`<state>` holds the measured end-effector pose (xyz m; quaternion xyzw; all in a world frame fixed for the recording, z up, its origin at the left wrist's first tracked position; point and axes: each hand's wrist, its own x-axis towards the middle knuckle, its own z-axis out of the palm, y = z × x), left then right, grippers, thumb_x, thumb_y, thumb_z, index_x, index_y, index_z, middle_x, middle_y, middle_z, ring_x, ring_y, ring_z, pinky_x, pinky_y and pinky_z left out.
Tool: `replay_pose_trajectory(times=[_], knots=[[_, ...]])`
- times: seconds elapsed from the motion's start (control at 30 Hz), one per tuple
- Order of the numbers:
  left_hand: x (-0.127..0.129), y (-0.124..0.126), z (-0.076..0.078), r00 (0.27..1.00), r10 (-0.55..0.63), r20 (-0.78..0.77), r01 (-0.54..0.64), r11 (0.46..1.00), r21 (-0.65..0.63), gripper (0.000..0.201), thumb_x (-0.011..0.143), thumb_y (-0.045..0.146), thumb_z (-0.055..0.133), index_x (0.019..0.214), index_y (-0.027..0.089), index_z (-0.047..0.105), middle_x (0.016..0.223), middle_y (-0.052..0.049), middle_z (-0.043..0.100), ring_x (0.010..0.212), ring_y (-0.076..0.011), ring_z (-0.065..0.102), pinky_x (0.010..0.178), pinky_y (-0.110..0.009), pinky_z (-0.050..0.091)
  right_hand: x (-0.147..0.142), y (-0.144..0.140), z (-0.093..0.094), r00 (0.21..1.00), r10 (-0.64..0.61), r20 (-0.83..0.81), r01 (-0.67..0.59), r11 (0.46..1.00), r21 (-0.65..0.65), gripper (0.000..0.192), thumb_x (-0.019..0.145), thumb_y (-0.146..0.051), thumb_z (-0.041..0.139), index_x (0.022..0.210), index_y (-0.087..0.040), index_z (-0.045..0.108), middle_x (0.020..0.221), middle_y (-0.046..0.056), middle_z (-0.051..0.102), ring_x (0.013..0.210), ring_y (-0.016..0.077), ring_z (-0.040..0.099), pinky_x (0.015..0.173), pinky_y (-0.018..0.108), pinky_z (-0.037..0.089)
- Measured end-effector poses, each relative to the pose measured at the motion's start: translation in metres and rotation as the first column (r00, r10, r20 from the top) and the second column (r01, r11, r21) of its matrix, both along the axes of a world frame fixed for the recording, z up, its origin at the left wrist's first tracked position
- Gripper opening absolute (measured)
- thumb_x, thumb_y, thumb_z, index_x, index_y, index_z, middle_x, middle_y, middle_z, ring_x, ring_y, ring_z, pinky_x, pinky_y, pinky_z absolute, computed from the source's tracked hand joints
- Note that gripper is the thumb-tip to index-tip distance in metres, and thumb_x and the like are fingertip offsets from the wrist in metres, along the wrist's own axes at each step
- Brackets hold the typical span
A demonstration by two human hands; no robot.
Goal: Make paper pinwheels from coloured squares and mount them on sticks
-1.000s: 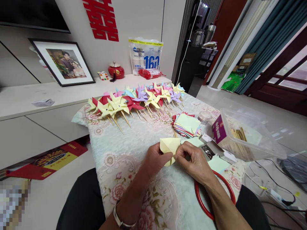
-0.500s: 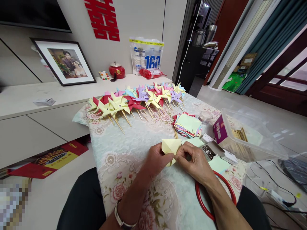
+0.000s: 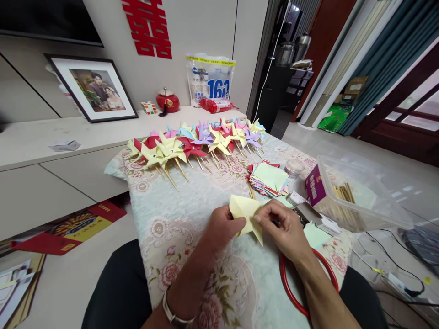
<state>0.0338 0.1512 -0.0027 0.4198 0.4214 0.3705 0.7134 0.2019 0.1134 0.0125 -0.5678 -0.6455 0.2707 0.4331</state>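
A pale yellow folded paper piece (image 3: 244, 211) is held between both hands above the floral tablecloth (image 3: 192, 201). My left hand (image 3: 221, 227) pinches its left side with thumb and fingers. My right hand (image 3: 283, 228) grips its right side, and a pointed flap hangs down between the hands. A row of finished paper pinwheels (image 3: 195, 141) on wooden sticks lies across the far part of the table. A stack of coloured paper squares (image 3: 269, 178) sits just beyond my right hand.
A clear plastic tub (image 3: 356, 194) with wooden sticks and a purple box (image 3: 313, 185) stands at the right. A small open box of metal pins (image 3: 310, 214) lies by my right hand. A red ring (image 3: 291, 288) rests under my right wrist. A framed photo (image 3: 92, 89) leans on the low cabinet.
The yellow paper has opened out, with a pointed flap now hanging below the hands. My right hand has shifted slightly right and up on the paper.
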Motion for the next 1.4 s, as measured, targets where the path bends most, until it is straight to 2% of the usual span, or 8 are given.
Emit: replay_pose_trajectory(times=[0.13, 0.23, 0.37, 0.67, 0.93, 1.1, 1.3, 1.4], knots=[[-0.005, -0.002, 0.004, 0.994, -0.094, 0.061, 0.096, 0.995, -0.038, 0.031, 0.057, 0.023, 0.071, 0.086, 0.011, 0.075, 0.075, -0.007, 0.074, 0.072, -0.022, 0.065, 0.067, -0.03, 0.048, 0.011, 0.001, -0.002, 0.971, -0.118, -0.209, 0.123, 0.992, 0.008, 0.026, 0.086, -0.036, 0.068, 0.109, -0.023, 0.067, 0.101, 0.005, 0.065, 0.09, 0.0196, 0.059, 0.077, 0.031, 0.047], [-0.008, -0.003, 0.007, 0.974, -0.207, 0.089, 0.212, 0.976, -0.045, 0.033, 0.057, 0.023, 0.073, 0.087, 0.01, 0.075, 0.079, -0.008, 0.074, 0.074, -0.0228, 0.065, 0.07, -0.031, 0.049, 0.014, 0.001, -0.001, 0.923, -0.01, -0.385, -0.03, 0.995, -0.1, 0.051, 0.085, -0.036, 0.069, 0.133, -0.024, 0.056, 0.108, 0.006, 0.066, 0.097, 0.0207, 0.061, 0.083, 0.033, 0.049], [-0.01, -0.003, 0.008, 0.961, -0.277, 0.017, 0.277, 0.96, -0.025, 0.029, 0.057, 0.023, 0.071, 0.083, 0.01, 0.074, 0.073, -0.006, 0.07, 0.07, -0.0216, 0.062, 0.069, -0.031, 0.047, 0.011, -0.001, 0.004, 0.858, 0.099, -0.503, -0.264, 0.927, -0.267, 0.072, 0.083, -0.037, 0.069, 0.148, -0.024, 0.04, 0.088, 0.001, 0.065, 0.075, 0.0172, 0.062, 0.064, 0.028, 0.048], [-0.009, -0.002, -0.005, 0.926, -0.371, -0.075, 0.377, 0.92, 0.106, 0.027, 0.061, 0.016, 0.059, 0.084, 0.013, 0.074, 0.071, 0.0, 0.066, 0.064, -0.0158, 0.055, 0.06, -0.025, 0.04, 0.004, -0.006, 0.012, 0.91, 0.183, -0.373, -0.331, 0.862, -0.385, 0.082, 0.076, -0.026, 0.071, 0.15, -0.027, 0.037, 0.093, 0.002, 0.068, 0.075, 0.0196, 0.064, 0.061, 0.029, 0.051], [-0.008, -0.004, -0.011, 0.921, -0.356, -0.159, 0.377, 0.917, 0.133, 0.02, 0.062, 0.014, 0.058, 0.077, 0.013, 0.072, 0.07, -0.002, 0.067, 0.066, -0.0181, 0.058, 0.057, -0.025, 0.041, 0.002, -0.008, 0.006, 0.959, 0.221, -0.179, -0.272, 0.896, -0.35, 0.083, 0.075, -0.011, 0.063, 0.152, -0.03, 0.035, 0.096, 0.001, 0.069, 0.091, 0.0231, 0.066, 0.07, 0.03, 0.054], [-0.005, -0.004, -0.007, 0.933, -0.349, -0.092, 0.357, 0.929, 0.101, 0.021, 0.061, 0.015, 0.061, 0.079, 0.013, 0.071, 0.068, -0.001, 0.066, 0.067, -0.018, 0.059, 0.059, -0.025, 0.043, 0.002, -0.006, 0.005, 0.971, 0.218, -0.1, -0.238, 0.915, -0.325, 0.083, 0.072, -0.009, 0.061, 0.151, -0.025, 0.039, 0.106, 0.004, 0.07, 0.095, 0.0238, 0.065, 0.074, 0.031, 0.053], [-0.008, -0.002, 0.0, 0.963, -0.267, -0.046, 0.268, 0.963, 0.007, 0.026, 0.067, 0.031, 0.072, 0.085, 0.014, 0.066, 0.07, -0.002, 0.066, 0.06, -0.0137, 0.056, 0.055, -0.024, 0.042, 0.002, -0.004, 0.005, 0.965, 0.069, -0.251, -0.143, 0.947, -0.288, 0.078, 0.073, -0.011, 0.063, 0.147, -0.026, 0.044, 0.111, 0.003, 0.069, 0.085, 0.0193, 0.064, 0.071, 0.028, 0.053], [-0.011, -0.002, 0.004, 0.982, -0.161, 0.102, 0.16, 0.987, 0.015, 0.035, 0.072, 0.045, 0.072, 0.087, 0.014, 0.067, 0.076, -0.004, 0.066, 0.065, -0.0136, 0.057, 0.058, -0.024, 0.045, 0.002, -0.003, 0.001, 0.91, -0.027, -0.413, -0.089, 0.962, -0.257, 0.077, 0.074, -0.016, 0.068, 0.147, -0.026, 0.044, 0.109, 0.003, 0.07, 0.084, 0.0188, 0.065, 0.069, 0.027, 0.053]])
